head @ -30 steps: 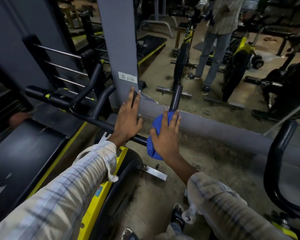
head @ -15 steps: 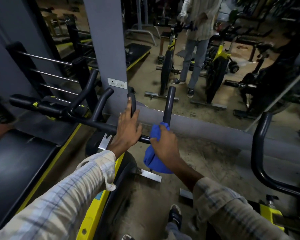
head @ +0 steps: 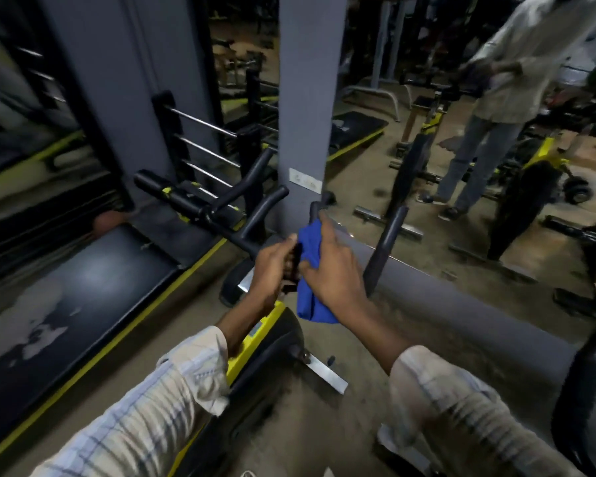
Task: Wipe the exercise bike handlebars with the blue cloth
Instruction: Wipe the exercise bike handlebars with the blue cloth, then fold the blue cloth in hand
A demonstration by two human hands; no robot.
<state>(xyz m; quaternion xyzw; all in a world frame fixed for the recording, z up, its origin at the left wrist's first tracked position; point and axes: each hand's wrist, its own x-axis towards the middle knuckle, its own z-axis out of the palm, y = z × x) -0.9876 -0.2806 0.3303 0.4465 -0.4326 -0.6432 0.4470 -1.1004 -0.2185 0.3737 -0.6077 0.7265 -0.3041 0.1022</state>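
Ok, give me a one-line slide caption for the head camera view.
Right hand wipes the exercise bike handlebars with a blue cloth; left hand steadies the bar.

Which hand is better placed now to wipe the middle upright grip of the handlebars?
The right hand, probably. It holds the blue cloth and presses it against the middle upright grip. The left hand has no cloth; it grips the horizontal bar beside it.

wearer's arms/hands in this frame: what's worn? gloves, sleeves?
No gloves: left hand and right hand are bare. Both arms wear long sleeves in a pale fabric with a thin dark check, cuffs pushed back from the wrists. No watch or rings visible.
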